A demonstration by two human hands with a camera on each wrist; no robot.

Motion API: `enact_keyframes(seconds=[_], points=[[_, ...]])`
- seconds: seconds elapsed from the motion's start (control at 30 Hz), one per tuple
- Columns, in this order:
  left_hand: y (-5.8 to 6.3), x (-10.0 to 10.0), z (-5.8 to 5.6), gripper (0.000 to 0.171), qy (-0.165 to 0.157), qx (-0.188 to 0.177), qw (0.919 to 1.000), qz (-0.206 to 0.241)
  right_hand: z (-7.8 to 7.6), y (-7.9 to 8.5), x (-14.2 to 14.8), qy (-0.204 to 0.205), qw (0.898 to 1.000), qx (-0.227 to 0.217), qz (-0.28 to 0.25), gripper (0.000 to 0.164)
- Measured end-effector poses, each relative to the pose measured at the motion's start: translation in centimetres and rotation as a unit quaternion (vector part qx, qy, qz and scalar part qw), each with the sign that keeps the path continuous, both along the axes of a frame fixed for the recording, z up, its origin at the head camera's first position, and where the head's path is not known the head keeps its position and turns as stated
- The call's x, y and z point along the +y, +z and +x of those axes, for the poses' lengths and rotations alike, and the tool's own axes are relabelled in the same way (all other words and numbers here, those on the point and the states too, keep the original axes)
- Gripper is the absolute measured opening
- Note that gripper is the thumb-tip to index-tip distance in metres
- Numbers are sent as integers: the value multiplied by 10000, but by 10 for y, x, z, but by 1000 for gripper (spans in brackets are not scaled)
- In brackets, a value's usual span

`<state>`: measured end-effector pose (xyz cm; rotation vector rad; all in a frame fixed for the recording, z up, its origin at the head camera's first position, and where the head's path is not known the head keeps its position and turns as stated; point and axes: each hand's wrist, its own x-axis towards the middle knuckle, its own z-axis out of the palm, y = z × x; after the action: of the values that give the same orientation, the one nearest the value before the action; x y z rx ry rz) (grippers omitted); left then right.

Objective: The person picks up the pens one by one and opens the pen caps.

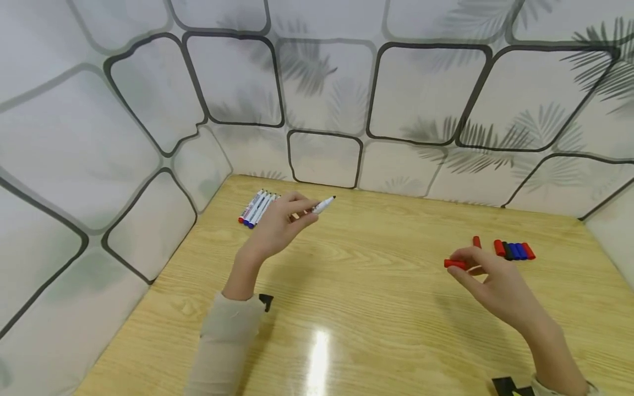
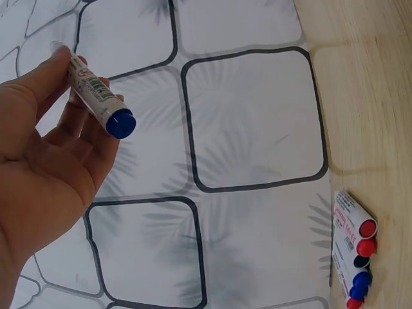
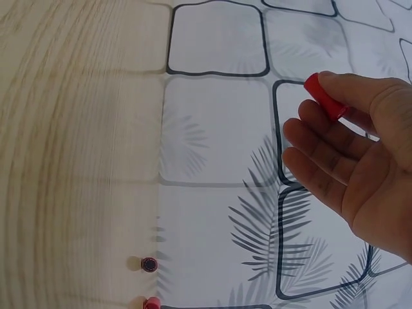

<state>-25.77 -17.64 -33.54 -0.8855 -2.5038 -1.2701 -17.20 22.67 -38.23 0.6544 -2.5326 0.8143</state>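
Note:
My left hand [image 1: 278, 224] pinches a whiteboard marker [image 1: 324, 205] between thumb and fingers above the table. The marker has a white barrel, a bare dark tip pointing up to the right, and a blue end [image 2: 121, 123] that faces the left wrist camera. On the right, my right hand [image 1: 495, 283] holds a red marker cap [image 1: 454, 264] between thumb and index finger, with its other fingers loosely bent in the right wrist view. Another red cap [image 1: 476, 242] is on the table just beyond that hand.
Several white markers [image 1: 256, 208] with red and blue ends lie side by side at the back left, partly hidden by my left hand. A row of red, black and blue caps [image 1: 515, 251] sits at the right. Patterned cloth walls [image 1: 324, 159] border the wooden table [image 1: 376, 308].

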Motion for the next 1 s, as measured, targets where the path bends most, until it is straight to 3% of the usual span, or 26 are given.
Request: enact_keyframes(seconds=[0.13,0.37,0.57,0.87,1.0], points=[[1,-10,-15,30,15,-334,9982,500,-1,0,0,10,10000,-23,25,28],[-5,-32,-42,33,334,-922,9889,1116,-3,-3,0,51,10000,-75,17,27],[-4,-50,-54,33,557,-1006,9826,1456,-2,-3,0,8,9999,-107,-2,26],[3,-69,-66,35,670,-920,9875,1088,-5,-4,1,89,9999,-108,36,26],[17,-72,-62,34,817,-945,9896,709,-6,-5,1,92,9999,-107,36,27]])
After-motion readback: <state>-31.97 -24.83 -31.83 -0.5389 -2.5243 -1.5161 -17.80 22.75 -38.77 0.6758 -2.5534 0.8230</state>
